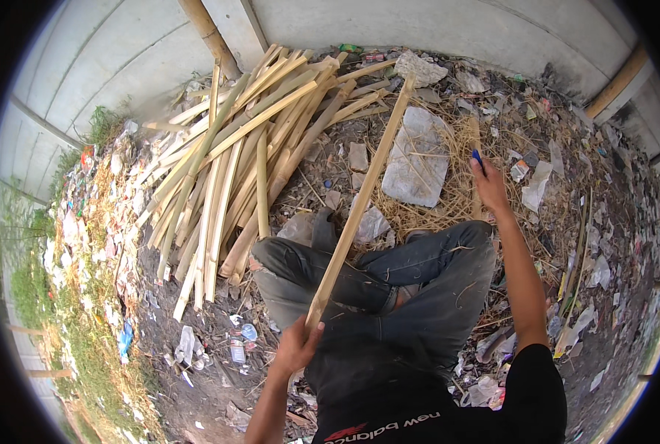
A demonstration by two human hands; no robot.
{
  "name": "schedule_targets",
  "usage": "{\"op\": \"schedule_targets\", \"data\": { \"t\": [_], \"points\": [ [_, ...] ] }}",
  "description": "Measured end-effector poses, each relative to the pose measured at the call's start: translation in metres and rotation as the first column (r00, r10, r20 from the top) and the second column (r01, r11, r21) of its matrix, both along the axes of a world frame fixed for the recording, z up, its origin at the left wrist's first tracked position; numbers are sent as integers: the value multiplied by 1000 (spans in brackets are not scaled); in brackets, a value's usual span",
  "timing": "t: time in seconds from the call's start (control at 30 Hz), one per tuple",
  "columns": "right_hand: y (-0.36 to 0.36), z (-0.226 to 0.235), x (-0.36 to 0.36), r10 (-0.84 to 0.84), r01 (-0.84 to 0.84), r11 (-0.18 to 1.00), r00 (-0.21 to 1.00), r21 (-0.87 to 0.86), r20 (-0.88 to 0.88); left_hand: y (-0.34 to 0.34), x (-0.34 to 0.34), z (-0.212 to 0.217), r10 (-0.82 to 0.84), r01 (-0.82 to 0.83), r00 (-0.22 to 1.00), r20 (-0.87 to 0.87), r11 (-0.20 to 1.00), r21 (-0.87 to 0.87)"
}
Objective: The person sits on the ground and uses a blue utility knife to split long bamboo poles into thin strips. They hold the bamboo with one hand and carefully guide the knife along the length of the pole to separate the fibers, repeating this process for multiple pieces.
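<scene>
My left hand [297,346] is closed around the near end of a long split bamboo strip [362,200]. The strip slants up and away over my crossed legs, and its far end lies by a pale rough chunk [421,69]. Out to the right, past my knee, my right hand [490,186] grips a tool with a blue handle [477,157]; its kind and any blade are too hard to make out. Between the strip and that hand, a flat whitish slab [419,157] rests on the ground among straw-like shavings [459,166].
A large heap of split bamboo strips [234,159] lies at the far left of my knees. Litter and scraps [537,185] cover the ground. A pale panel wall [433,29] with bamboo posts [210,37] stands behind. Grass [30,285] grows at the left.
</scene>
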State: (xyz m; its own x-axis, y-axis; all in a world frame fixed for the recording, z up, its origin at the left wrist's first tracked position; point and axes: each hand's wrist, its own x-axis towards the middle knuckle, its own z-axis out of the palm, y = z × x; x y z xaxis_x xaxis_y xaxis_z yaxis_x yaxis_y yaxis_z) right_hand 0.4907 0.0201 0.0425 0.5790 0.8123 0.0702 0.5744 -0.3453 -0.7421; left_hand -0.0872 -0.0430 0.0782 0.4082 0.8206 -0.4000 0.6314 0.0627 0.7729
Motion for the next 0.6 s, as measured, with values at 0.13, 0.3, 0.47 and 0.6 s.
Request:
{"op": "schedule_targets", "data": {
  "t": [0.13,0.3,0.47,0.6],
  "points": [
    [-5,34,-127,362,-363,932,931,4,54,35,62,-1,43,-52,994,101,994,91],
    [-18,50,-223,598,-575,799,790,-174,134,55,97,-26,97,-97,981,166,995,-7],
    [-18,28,-249,644,-616,758,758,-215,97,60,116,-19,63,-75,983,172,995,65],
    [-13,22,-250,671,-633,740,721,-229,175,61,109,-14,24,-33,994,104,996,79]
  ]
}}
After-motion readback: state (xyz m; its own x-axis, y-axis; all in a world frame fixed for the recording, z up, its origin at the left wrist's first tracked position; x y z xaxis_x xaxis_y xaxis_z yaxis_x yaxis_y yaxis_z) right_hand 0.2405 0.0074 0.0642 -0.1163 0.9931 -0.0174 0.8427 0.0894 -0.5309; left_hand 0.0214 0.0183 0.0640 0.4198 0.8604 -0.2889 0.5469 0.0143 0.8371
